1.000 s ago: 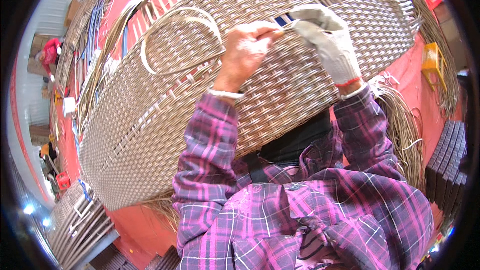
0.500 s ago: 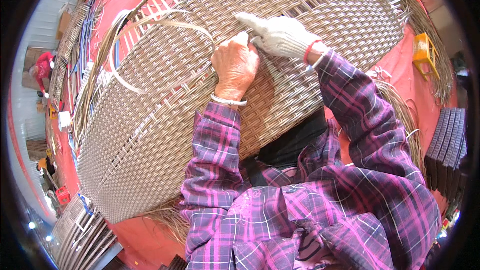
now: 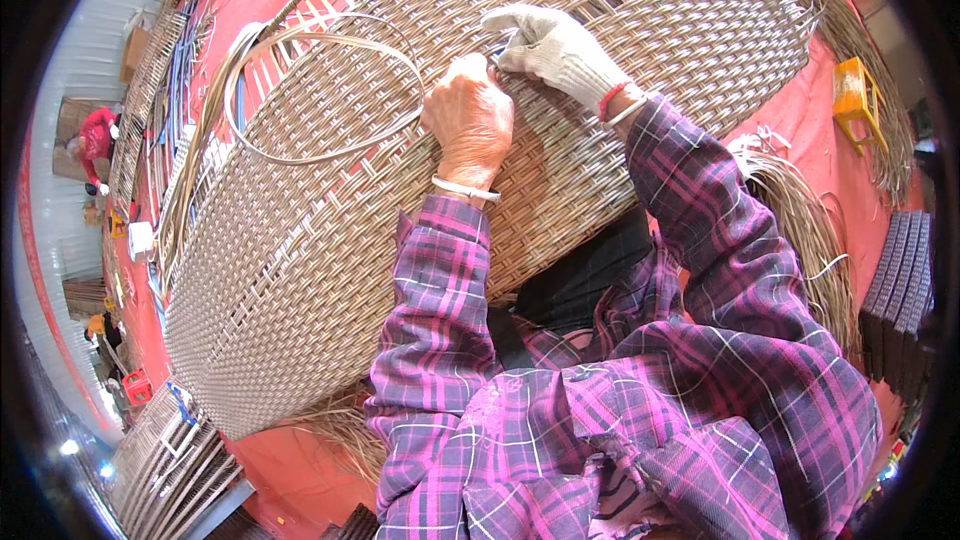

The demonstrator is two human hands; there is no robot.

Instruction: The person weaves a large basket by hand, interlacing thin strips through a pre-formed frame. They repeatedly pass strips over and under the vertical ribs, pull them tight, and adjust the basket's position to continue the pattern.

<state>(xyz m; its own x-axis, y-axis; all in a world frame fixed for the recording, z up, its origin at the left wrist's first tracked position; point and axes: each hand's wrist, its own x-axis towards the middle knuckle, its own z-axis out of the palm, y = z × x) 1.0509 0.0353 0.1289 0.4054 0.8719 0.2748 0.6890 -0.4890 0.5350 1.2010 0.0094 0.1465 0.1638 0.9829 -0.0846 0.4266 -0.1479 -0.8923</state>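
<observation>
Woven panel (image 3: 300,315) — brown, ribbed; pale strand (image 3: 345,38) looped

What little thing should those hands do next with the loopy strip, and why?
Perhaps the bare left hand should gently draw in some looped strip, because it curves wide and slack beside that hand, while the gloved right hand is close by at the woven panel.
</observation>
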